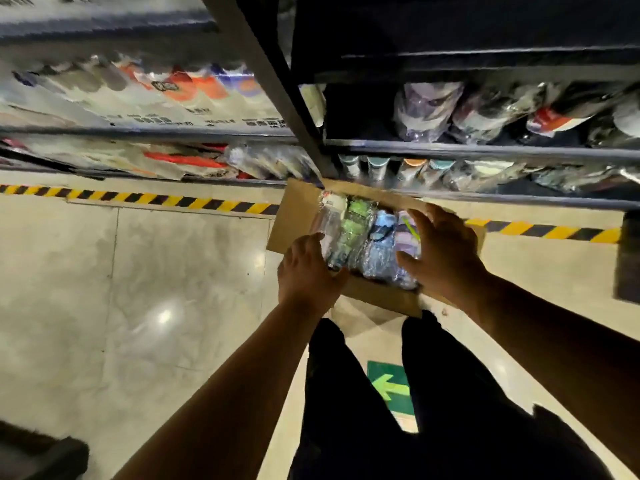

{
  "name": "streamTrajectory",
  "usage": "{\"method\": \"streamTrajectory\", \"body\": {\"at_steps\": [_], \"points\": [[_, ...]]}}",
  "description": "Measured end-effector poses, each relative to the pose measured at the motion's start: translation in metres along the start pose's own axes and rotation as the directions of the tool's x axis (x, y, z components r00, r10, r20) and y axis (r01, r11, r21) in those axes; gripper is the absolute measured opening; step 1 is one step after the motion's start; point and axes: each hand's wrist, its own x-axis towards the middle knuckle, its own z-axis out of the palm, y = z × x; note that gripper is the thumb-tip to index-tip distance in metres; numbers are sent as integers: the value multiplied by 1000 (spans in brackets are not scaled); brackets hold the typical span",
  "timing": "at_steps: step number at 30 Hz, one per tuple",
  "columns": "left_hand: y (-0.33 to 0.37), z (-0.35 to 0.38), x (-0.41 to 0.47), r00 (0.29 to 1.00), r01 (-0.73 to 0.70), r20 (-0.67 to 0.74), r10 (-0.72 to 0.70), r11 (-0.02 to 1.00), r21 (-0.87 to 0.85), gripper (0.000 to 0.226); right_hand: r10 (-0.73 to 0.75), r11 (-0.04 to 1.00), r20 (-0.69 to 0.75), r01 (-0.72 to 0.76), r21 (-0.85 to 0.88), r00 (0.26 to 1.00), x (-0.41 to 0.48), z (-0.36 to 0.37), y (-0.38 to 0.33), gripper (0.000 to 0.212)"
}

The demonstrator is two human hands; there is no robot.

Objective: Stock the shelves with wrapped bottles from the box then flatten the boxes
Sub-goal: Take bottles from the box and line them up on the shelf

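Writing first: the packets on the left-hand shelf (145, 98) carry dark print and orange-red panels, but motion blur leaves none of it legible to me. The only clear marking is a green arrow sign (389, 388) on the floor, pointing left. The cardboard box (294, 216) sits on the glossy tiled floor (156, 271) against the foot of the dark metal rack (270, 81), its far edge at the lowest shelf rail (519, 200) and its left flap (285, 233) folded outward. Inside it, four wrapped bottles lie side by side with their long axes running away from me toward the rack: a clear-wrapped bottle (329, 220) with a white cap at the far end, then a green bottle (356, 226), a blue bottle (381, 244) and a purple bottle (410, 233). The left hand (306, 275) rests at the near end of the clear-wrapped bottle — I cannot tell whether its fingers close on it. The right hand (440, 251) is spread wide with straight fingers over the purple bottle, gripping nothing. Yellow-black hazard tape (138, 199) runs along the rack's base. Tiled floor extends to the box's left; the person's dark trouser legs (346, 393) stand just behind its near edge. More wrapped bottles (429, 109) fill the shelves above.
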Motion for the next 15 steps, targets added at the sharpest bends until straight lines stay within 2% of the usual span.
{"method": "streamTrajectory", "body": {"at_steps": [6, 8, 15], "points": [[-60, 72, 102, 969, -38, 245, 2, 989, 141, 92, 213, 968, 61, -219, 125, 975, 20, 114, 7, 85], [-88, 99, 138, 961, -18, 275, -27, 987, 160, 86, 275, 943, 101, -288, 168, 956, 26, 154, 8, 84], [-146, 176, 241, 954, 2, 300, -27, 997, 83, 89, 414, 861, 190, -451, 233, 890, 44, 276, 19, 79]]}}
